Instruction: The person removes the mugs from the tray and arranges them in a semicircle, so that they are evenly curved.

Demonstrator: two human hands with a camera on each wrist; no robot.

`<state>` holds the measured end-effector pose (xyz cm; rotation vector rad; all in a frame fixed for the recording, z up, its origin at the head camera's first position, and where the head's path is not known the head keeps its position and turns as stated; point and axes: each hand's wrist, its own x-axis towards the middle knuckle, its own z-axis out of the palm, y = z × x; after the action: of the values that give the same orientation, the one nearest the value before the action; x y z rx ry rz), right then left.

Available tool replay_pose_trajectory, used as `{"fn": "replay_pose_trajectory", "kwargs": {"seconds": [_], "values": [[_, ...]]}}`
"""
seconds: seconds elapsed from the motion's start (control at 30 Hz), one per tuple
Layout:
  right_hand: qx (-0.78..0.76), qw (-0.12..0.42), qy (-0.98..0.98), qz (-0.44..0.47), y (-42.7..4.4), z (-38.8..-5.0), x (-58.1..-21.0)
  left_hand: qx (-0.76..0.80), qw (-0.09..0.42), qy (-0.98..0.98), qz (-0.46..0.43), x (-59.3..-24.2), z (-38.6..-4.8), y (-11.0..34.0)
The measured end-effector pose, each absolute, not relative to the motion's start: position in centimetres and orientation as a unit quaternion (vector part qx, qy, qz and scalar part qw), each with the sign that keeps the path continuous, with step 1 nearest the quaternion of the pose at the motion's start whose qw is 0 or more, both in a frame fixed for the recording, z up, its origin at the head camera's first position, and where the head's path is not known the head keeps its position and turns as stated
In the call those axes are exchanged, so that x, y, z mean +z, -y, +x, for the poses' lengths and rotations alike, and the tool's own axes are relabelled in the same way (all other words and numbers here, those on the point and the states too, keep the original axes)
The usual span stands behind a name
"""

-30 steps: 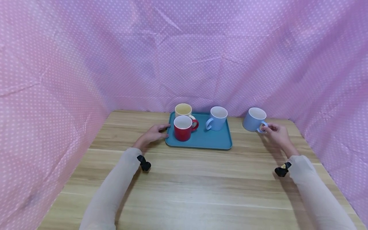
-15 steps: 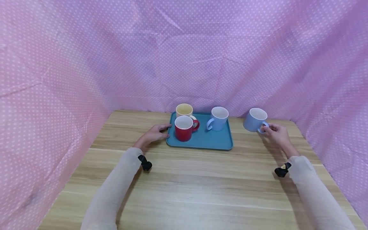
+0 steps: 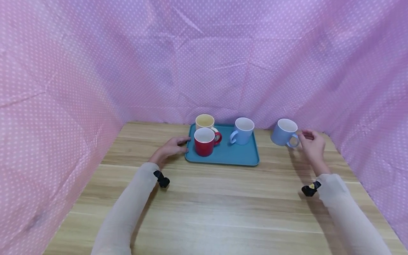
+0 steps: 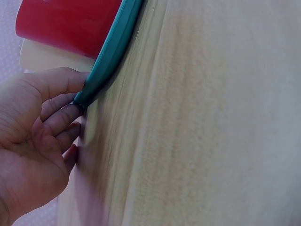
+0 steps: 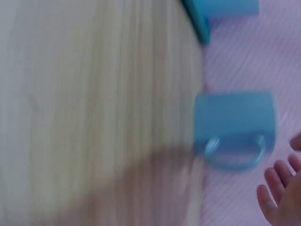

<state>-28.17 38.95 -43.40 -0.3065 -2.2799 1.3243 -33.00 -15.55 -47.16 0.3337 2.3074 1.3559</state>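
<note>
At the left end of a teal tray, my left hand touches the rim with thumb and fingertips spread along it. In the left wrist view, the thumb and fingers of that hand meet the tray rim. On the tray stand a red mug, a cream mug behind it, and a light blue mug. A second blue mug stands upright on the table to the right. My right hand is beside its handle; the right wrist view shows a gap between fingers and mug.
The wooden table spreads out in front of the tray. Pink dotted cloth hangs behind and at both sides, close to the table's back edge. A black wrist camera sits on the left sleeve, another black camera on the right.
My right hand has let go of the right-hand blue mug's handle and moved slightly right, away from it. The left hand stays at the tray; the mugs stand as before.
</note>
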Motion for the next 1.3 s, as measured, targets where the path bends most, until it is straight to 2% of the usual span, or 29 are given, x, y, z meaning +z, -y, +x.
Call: {"fn": "replay_pose_trajectory", "kwargs": {"seconds": [0.1, 0.17, 0.43, 0.67, 0.77, 1.07, 1.3], "values": [[0.529, 0.291, 0.792, -0.091, -36.5, -28.0, -42.5, 0.492, 0.216, -0.834, 0.123, -47.0, -33.0, 15.6], [0.577, 0.280, 0.766, -0.055, -34.7, -27.6, -42.1, 0.496, 0.215, -0.832, 0.123, -46.9, -32.9, 15.6], [0.648, 0.120, 0.749, 0.069, -27.0, -26.5, -42.4, 0.499, 0.215, -0.830, 0.126, -47.2, -33.3, 15.6], [0.591, -0.020, 0.804, 0.056, -22.5, -27.0, -44.2, 0.505, 0.211, -0.828, 0.121, -47.2, -33.1, 15.7], [0.603, -0.058, 0.794, 0.043, -21.3, -27.5, -44.7, 0.504, 0.210, -0.829, 0.126, -47.3, -32.9, 15.6], [0.658, -0.070, 0.750, -0.005, -19.1, -29.0, -46.0, 0.511, 0.218, -0.824, 0.113, -47.6, -32.5, 15.2], [0.700, -0.069, 0.711, 0.000, -17.9, -29.9, -46.2, 0.515, 0.205, -0.824, 0.118, -47.6, -32.7, 15.4]]}}
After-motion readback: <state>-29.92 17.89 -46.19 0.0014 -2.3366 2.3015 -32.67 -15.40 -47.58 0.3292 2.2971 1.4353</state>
